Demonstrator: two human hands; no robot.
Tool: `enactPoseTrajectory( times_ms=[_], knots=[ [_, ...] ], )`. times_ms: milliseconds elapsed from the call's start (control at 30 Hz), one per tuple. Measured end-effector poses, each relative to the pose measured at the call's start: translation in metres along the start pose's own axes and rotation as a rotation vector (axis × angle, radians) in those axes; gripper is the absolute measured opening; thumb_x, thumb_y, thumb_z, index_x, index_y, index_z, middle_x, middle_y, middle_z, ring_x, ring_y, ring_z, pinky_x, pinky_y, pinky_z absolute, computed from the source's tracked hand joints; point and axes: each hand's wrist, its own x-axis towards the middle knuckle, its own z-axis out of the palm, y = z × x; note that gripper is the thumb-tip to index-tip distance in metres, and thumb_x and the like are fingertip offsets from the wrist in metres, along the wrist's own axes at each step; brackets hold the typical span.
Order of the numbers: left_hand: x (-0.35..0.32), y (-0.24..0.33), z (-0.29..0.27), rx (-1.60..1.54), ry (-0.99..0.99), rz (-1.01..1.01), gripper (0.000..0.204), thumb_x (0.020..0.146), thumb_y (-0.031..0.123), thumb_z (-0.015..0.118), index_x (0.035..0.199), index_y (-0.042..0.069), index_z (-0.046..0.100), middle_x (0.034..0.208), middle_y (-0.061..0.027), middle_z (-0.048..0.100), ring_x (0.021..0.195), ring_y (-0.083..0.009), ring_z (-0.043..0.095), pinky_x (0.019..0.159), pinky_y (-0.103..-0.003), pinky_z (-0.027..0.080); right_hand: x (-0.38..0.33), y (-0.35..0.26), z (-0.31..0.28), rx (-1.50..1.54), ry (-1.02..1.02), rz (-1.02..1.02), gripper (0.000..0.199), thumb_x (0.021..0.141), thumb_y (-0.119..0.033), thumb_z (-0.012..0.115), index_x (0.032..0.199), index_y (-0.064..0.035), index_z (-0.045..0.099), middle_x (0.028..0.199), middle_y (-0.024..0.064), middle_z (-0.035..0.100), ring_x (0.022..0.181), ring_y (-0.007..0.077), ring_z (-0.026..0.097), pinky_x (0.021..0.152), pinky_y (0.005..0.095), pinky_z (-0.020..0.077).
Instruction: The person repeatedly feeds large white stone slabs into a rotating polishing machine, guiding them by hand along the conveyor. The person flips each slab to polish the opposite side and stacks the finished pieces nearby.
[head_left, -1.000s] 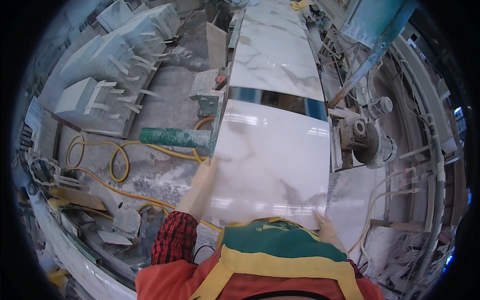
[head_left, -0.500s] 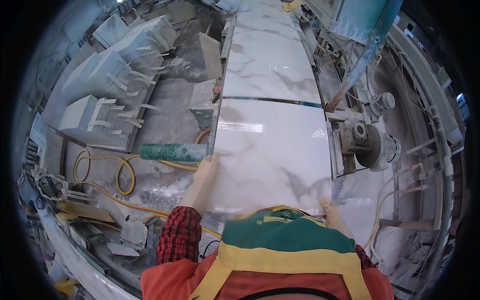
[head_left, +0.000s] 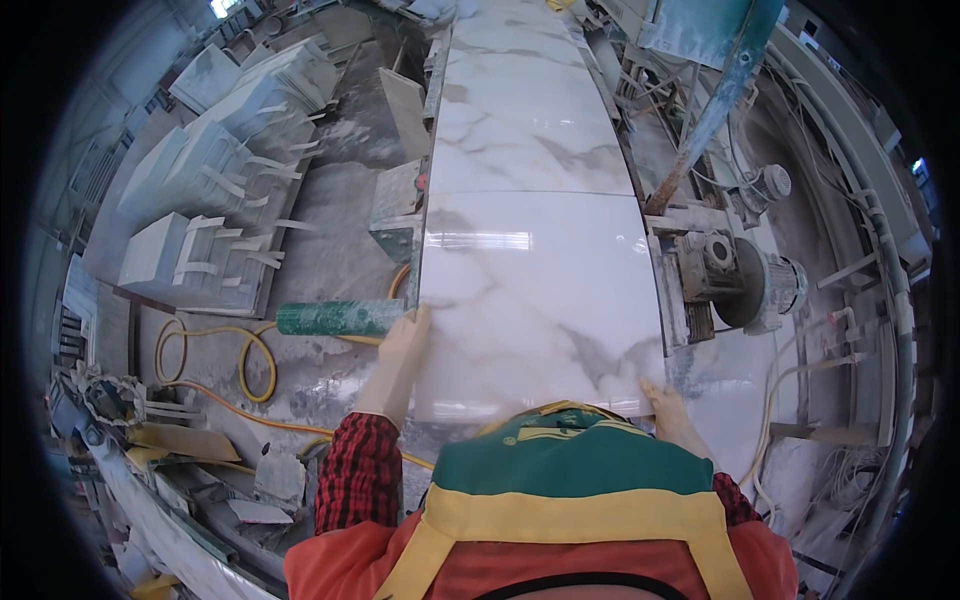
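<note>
A white marble slab point(head_left: 540, 290) with grey veins lies flat on a long bench in front of me. My left hand point(head_left: 400, 350) grips its left edge near the front corner, fingers along the side. My right hand point(head_left: 665, 405) holds the front right corner, partly hidden by my green, yellow and red apron. A second veined slab point(head_left: 525, 110) lies end to end beyond it, meeting it at a thin seam.
A cutting machine with a grey motor point(head_left: 745, 285) and a blue-green arm point(head_left: 715, 110) stands at the slab's right. A green cylinder point(head_left: 335, 318) and a yellow hose point(head_left: 215, 360) lie on the dusty floor at left. Stacked pale slabs point(head_left: 215, 190) stand further left.
The view has shifted and the near slab now sits slightly farther along the bench, its seam with the far slab tighter. Both hands stay on the slab's near corners.
</note>
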Motion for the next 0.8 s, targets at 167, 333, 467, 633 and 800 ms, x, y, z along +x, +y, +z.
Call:
enactPoseTrajectory(
  times_ms=[167,333,467,633,800],
  knots=[
    [0.0,0.027,-0.036,0.122,-0.179,0.034,0.063,0.106,0.061,0.039,0.138,0.014,0.068,0.123,-0.0221,0.073,0.123,-0.0414,0.066,0.104,-0.049,0.051,0.005,-0.022,-0.018,-0.097,-0.051,0.02,0.078,0.086,-0.017,0.08,0.155,-0.0028,0.046,0.141,0.0205,0.055,0.121,0.0345,0.06,0.101,0.0437,0.0541],
    [0.009,0.048,-0.047,0.431,-0.1,0.068,0.053,0.103,0.048,0.056,0.135,0.008,0.069,0.119,-0.0219,0.074,0.113,-0.0443,0.069,0.099,-0.052,0.054,0.017,-0.006,-0.008,0.407,-0.057,0.212,0.098,0.067,-0.014,0.09,0.156,-0.0076,0.048,0.133,0.0276,0.057,0.121,0.0449,0.059,0.106,0.045,0.0505],
    [0.007,0.082,-0.044,0.281,0.161,0.508,0.05,0.096,0.036,0.069,0.134,0.004,0.065,0.125,-0.0231,0.069,0.118,-0.0471,0.064,0.103,-0.053,0.051,0.013,0.042,0.009,0.32,-0.058,0.208,0.087,0.074,-0.014,0.086,0.154,-0.0074,0.051,0.133,0.0257,0.058,0.117,0.0419,0.063,0.102,0.0434,0.053],
    [0.039,0.088,0.014,0.232,0.295,0.867,0.056,0.092,0.033,0.072,0.137,0.004,0.057,0.142,-0.0226,0.055,0.136,-0.0436,0.048,0.114,-0.053,0.04,0.079,-0.065,-0.053,-0.098,0.233,0.388,0.076,0.084,-0.024,0.077,0.153,-0.0051,0.051,0.142,0.0275,0.056,0.12,0.0427,0.063,0.099,0.0456,0.055],
    [0.051,0.102,0.034,0.336,0.32,0.772,0.066,0.097,0.036,0.066,0.153,0.006,0.047,0.159,-0.0228,0.045,0.148,-0.0445,0.039,0.125,-0.053,0.027,0.158,-0.077,-0.048,-0.575,0.334,-0.206,0.077,0.092,-0.039,0.068,0.154,0.0009,0.046,0.16,0.0268,0.044,0.146,0.0432,0.044,0.123,0.0498,0.0345]
  ],
)
